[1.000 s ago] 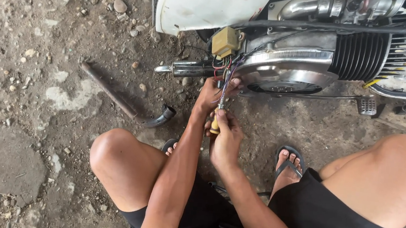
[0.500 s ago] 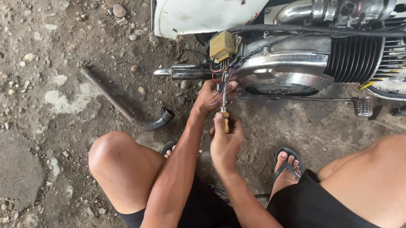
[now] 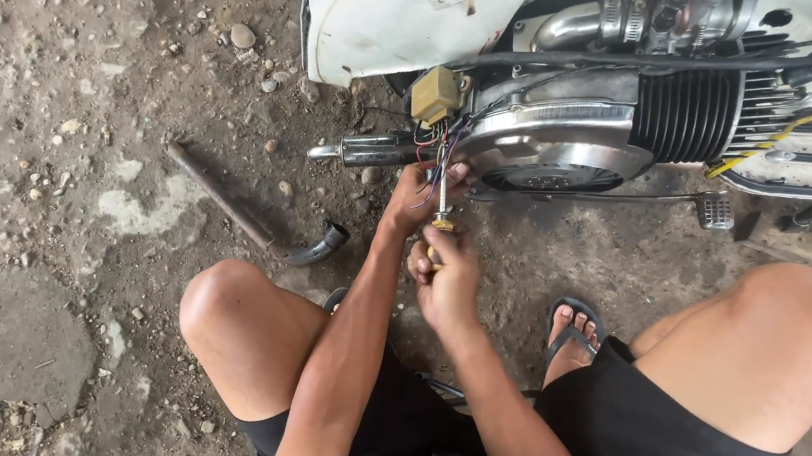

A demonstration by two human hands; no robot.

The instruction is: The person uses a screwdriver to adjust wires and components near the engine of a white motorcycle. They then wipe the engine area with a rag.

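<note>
My right hand (image 3: 446,278) is closed around the yellow handle of a screwdriver (image 3: 441,212), its shaft pointing up to the coloured wires (image 3: 439,151) under the engine cover (image 3: 556,143); my left hand (image 3: 420,194) pinches those wires beside the shaft, near the yellow box (image 3: 437,94)

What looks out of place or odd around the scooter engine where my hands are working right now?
A bundle of loose coloured wires hangs out from under the tan box on the engine, unrouted, with the left hand in it and the right hand holding a screwdriver. A bent metal bar lies on the dirt nearby.
</note>
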